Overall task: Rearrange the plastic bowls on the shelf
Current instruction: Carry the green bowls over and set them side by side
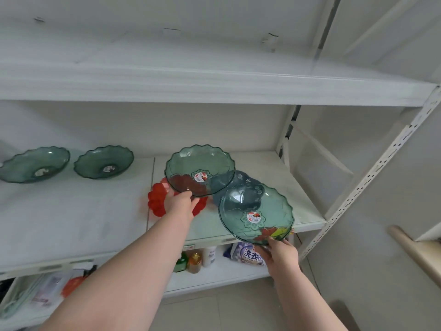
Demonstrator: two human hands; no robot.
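My left fingers (191, 195) pinch the near rim of one green bowl (200, 169), holding it tilted up over the shelf (71, 223). My right fingers (274, 242) clamp the near rim of a second green bowl (256, 215), which hangs at the shelf's front edge. Both bowls look like thin, see-through plastic: light, fairly stiff and probably slick, so I judge the scalloped rim the best place to grip, thumb on top. A red bowl (156, 199) lies on the shelf directly under my left hand (181, 204), and a darker bluish bowl (241, 180) sits between and beneath the two I hold; either could get knocked when I set one down. Two more green bowls (103, 162) lean well off to the left, with open shelf between. Bottles (194, 262) and a detergent bag (248, 254) sit on the shelf below, out of the way.
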